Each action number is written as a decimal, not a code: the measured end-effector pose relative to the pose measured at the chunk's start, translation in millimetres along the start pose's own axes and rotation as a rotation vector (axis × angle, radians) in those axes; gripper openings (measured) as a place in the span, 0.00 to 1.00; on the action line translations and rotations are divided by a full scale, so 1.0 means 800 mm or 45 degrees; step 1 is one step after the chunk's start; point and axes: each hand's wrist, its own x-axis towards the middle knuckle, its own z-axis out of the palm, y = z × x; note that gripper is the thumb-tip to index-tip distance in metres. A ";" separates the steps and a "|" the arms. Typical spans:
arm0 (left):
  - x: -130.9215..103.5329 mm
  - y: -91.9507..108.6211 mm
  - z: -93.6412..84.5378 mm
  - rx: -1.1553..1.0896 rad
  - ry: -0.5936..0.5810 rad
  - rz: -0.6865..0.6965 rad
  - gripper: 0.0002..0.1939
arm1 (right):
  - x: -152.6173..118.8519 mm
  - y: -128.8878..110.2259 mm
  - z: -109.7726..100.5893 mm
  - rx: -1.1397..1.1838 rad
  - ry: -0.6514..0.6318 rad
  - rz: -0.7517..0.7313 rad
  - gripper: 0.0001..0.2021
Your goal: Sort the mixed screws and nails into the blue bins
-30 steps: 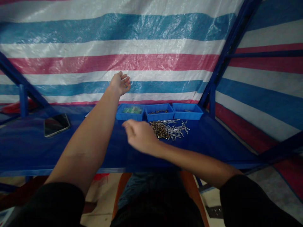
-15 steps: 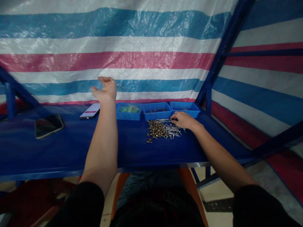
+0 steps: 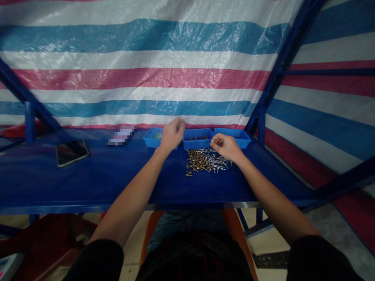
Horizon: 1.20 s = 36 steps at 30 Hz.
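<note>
My right hand (image 3: pixel 226 146) is closed in a pinch on a small shiny metal piece (image 3: pixel 212 142), above the back of a pile of thin silver pins (image 3: pixel 217 160). Heaped against those pins on the left are brass-coloured small metal parts (image 3: pixel 197 160). My left hand (image 3: pixel 172 136), slightly blurred, has its fingers curled together between the left blue bin (image 3: pixel 150 143) and the middle blue bin (image 3: pixel 197 144). Whatever its fingers hold, if anything, cannot be made out. Pale green material (image 3: pixel 158 136) lies in the left bin, partly hidden by that hand.
A third blue bin (image 3: pixel 243 143) stands at the right end of the row. On the left of the blue table (image 3: pixel 88 187) lie a dark phone (image 3: pixel 72 152) and a pixelated flat object (image 3: pixel 121 136). Striped sheeting (image 3: pixel 146 78) and blue frame posts (image 3: pixel 261 125) enclose the table.
My left hand has swung right and lower, from raised with spread fingers to curled near the bins. My right hand has lifted slightly off the pins, with a shiny piece showing at its fingertips.
</note>
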 end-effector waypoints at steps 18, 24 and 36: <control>-0.042 0.027 0.043 0.293 -0.414 0.188 0.11 | 0.000 -0.004 0.025 0.284 0.094 0.047 0.08; -0.052 0.022 0.033 0.255 -0.425 0.154 0.15 | -0.006 -0.019 0.020 -0.006 -0.009 -0.170 0.11; -0.066 0.012 0.029 0.280 -0.501 0.176 0.15 | -0.008 -0.021 0.029 0.081 -0.037 -0.119 0.06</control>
